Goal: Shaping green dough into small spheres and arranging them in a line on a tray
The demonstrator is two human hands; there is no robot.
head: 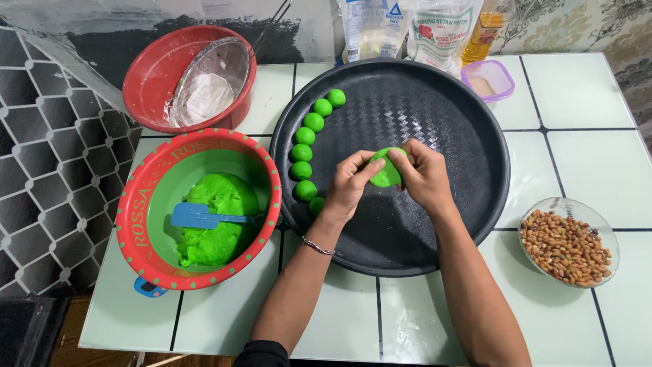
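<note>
Left hand and right hand, fingers closed, pinch one green dough piece between them above the black tray. Finished dough balls line its left rim; its right half lies open.

Your left hand and right hand pinch a flattened green dough piece above the round black tray, beside a row of green dough balls.

A flattened bright green dough piece sits pinched above the black tray.

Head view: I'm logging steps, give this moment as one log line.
both hands: left hand and right hand pinch green dough piece | over black tray | dough balls along rim
</note>
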